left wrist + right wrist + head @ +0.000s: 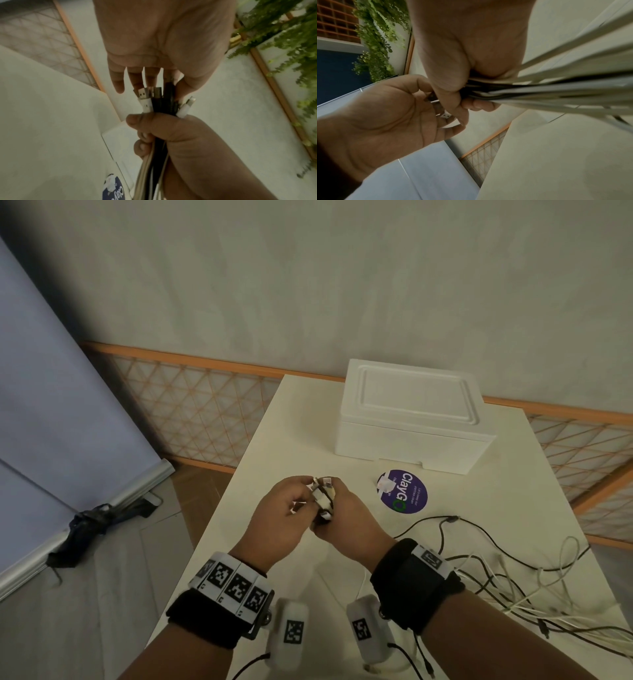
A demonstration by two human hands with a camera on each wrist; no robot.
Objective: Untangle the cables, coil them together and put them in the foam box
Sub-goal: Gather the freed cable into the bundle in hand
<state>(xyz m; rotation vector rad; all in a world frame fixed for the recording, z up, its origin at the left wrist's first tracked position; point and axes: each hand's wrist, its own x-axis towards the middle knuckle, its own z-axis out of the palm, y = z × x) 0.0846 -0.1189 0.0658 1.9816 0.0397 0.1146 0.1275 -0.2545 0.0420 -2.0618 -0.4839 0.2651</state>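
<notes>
Cables [534, 587] run off right edge; plug ends [323, 496] partly hidden between hands; foam box [411, 419] interior unseen.

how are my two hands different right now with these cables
The right hand grips the cable bundle in a closed fist; the left hand has straight, spread fingers at the plug ends. The right hand carries the bundle, whose tails trail onto the table; the left hand only touches the plugs. Both hands meet above the table, in front of the foam box.

White table [294, 542], foam box [411, 419], purple sticker [406, 491], loose cables [513, 583]
</notes>
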